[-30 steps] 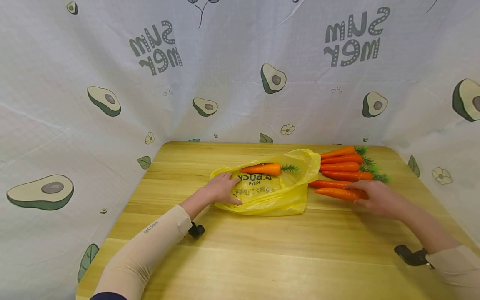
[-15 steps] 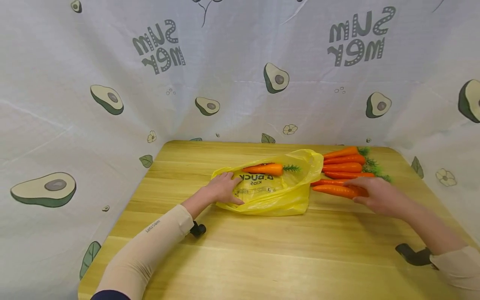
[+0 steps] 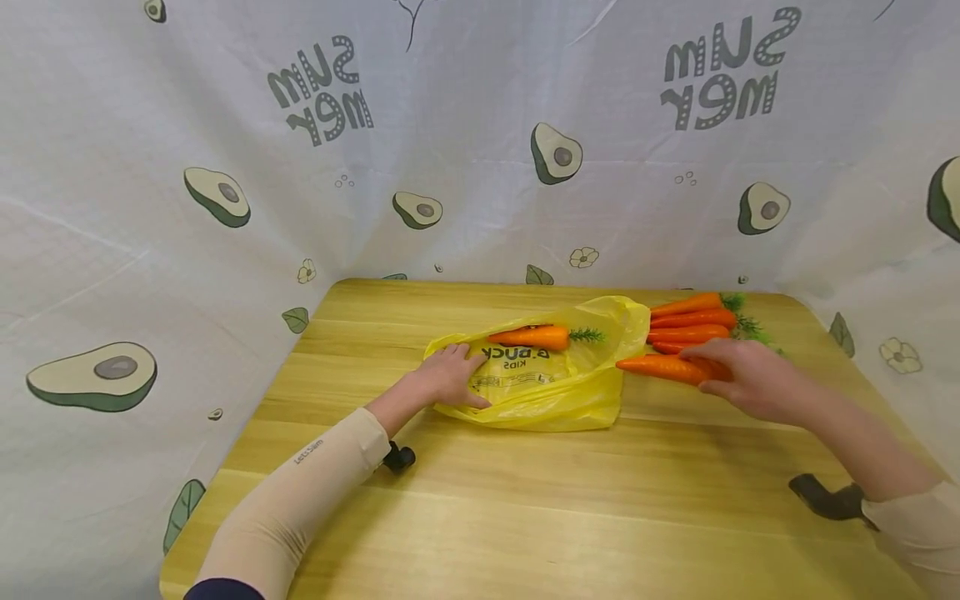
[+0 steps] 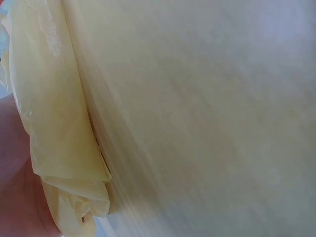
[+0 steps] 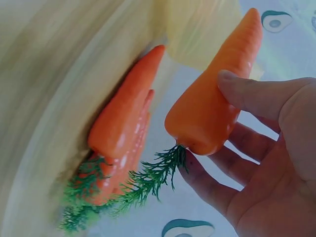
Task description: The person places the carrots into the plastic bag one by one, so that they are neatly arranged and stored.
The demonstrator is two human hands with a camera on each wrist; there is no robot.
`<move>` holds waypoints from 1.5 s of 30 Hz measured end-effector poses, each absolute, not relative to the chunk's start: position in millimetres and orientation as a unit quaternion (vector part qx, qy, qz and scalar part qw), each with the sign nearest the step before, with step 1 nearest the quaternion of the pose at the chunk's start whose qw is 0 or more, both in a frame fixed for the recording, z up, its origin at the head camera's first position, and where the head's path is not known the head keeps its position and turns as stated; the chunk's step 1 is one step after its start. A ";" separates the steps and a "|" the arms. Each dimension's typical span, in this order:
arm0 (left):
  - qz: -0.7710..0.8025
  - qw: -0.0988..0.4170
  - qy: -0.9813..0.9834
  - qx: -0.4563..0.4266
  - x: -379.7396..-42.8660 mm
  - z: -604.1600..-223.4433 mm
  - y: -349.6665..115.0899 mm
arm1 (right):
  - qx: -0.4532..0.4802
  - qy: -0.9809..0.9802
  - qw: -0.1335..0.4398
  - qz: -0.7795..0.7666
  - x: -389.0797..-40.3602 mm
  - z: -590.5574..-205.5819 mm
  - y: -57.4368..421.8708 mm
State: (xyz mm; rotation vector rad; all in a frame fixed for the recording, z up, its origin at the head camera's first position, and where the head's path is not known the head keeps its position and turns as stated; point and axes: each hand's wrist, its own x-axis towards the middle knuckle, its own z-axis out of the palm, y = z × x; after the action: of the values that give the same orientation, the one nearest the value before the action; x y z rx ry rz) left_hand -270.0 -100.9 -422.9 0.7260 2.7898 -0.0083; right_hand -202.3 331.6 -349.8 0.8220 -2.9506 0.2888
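In the head view my left hand (image 3: 453,377) lies at the left end of a yellow plastic bag (image 3: 551,412), fingers and thumb spread inside its mouth. An orange toy carrot (image 3: 536,337) with green leaves rests in the bag. My right hand (image 3: 757,379) pinches another orange carrot (image 3: 652,367) between thumb and fingers, its tip pointing toward the bag's right edge. Up close in the right wrist view, that held carrot (image 5: 202,113) is off the table, green leaves trailing below. Bag folds (image 4: 59,108) cover part of the left hand in the left wrist view.
Several more carrots (image 3: 693,319) lie side by side right of the bag, leaves (image 3: 750,327) outward. The wooden table (image 3: 525,508) meets a hanging white sheet (image 3: 465,242) with avocado prints at its back and sides.
My right hand has lifted the orange carrot from the pile's near side and shifted it slightly away from me. The left hand and bag stay in place; the view has shifted slightly.
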 end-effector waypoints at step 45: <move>-0.025 0.113 0.957 0.265 -269.0 -419.8 -95.3 | 0.311 -0.943 0.014 0.115 -217.3 -295.6 243.8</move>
State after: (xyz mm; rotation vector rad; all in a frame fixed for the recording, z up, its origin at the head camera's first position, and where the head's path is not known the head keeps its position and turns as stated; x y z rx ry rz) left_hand -269.0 -95.3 -419.8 0.7775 2.8082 -0.0734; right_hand -217.3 243.8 -295.6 0.9669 -2.9375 0.3579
